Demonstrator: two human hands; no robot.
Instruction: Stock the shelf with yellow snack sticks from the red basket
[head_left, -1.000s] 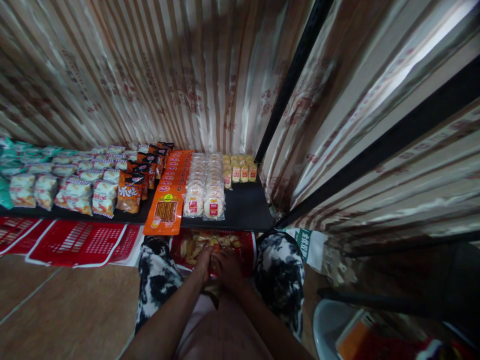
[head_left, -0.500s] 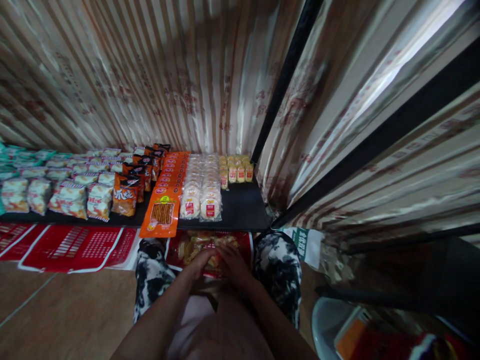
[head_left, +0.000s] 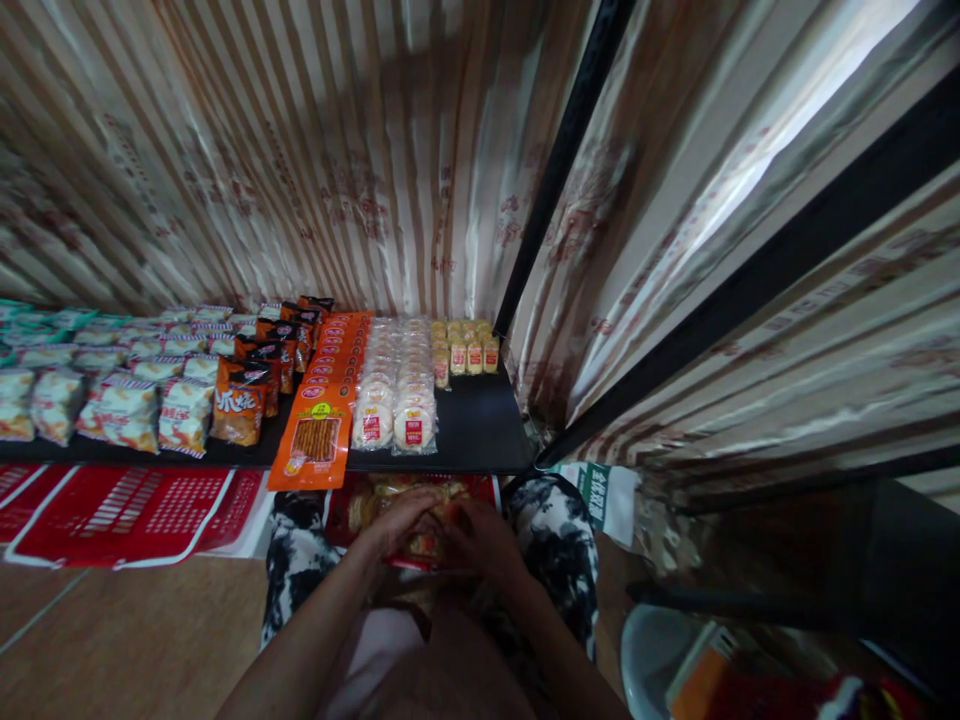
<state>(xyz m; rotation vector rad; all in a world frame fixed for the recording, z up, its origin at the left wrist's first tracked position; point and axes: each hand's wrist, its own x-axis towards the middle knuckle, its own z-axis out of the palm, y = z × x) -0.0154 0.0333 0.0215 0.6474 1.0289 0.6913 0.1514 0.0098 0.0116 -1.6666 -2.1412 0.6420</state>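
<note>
Between my knees is a red basket (head_left: 491, 492) with several clear-wrapped, yellowish snack packets (head_left: 390, 487) in it. My left hand (head_left: 409, 520) reaches into it from the left, fingers bent and pressed together over the packets. Beside it, my right hand (head_left: 474, 530) has its fingers curled down among the same packets. The fingertips nearly meet. In the dim light, what the fingers close on is hidden. Just beyond the basket, a black shelf (head_left: 476, 425) carries round white crackers (head_left: 394, 415) in clear wrap and small yellow packets (head_left: 472, 355).
A long orange snack bag (head_left: 311, 425) overhangs the shelf's front edge. Orange-black bags (head_left: 238, 400) and white packets (head_left: 120, 412) stand in rows to its left. Red baskets (head_left: 127, 510) sit below. Black posts (head_left: 559, 185) rise before striped curtains. A pale tub (head_left: 649, 650) is at lower right.
My hands have drawn slightly apart and the fingers are more bent among the packets. The view has tilted and shifted a little, so the shelf front sits lower and more to the left.
</note>
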